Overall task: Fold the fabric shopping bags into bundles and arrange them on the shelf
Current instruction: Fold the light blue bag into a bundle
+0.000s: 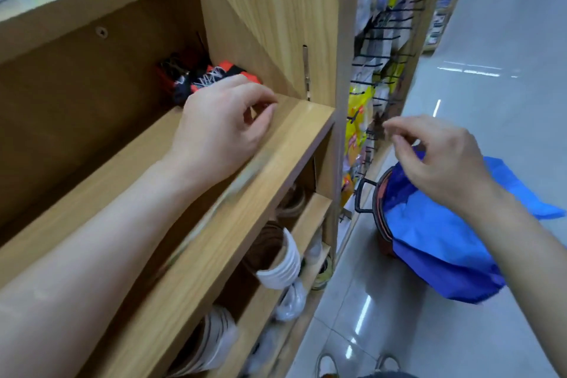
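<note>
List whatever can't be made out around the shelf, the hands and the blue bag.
1. Head view: the number of folded bundles at the back of the shelf. The left hand covers their near ends.
2. Head view: whether the right hand pinches anything. Its fingertips are blurred.
3. Head view: what the basket holds. The blue bag drapes over it.

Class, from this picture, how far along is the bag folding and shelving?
Done: orange-and-black bundles lie in the back corner of the shelf. In hand: nothing gripped; the left hand hovers beside them, the right hand above the basket. Left: the blue bag in that basket looks unfolded.
</note>
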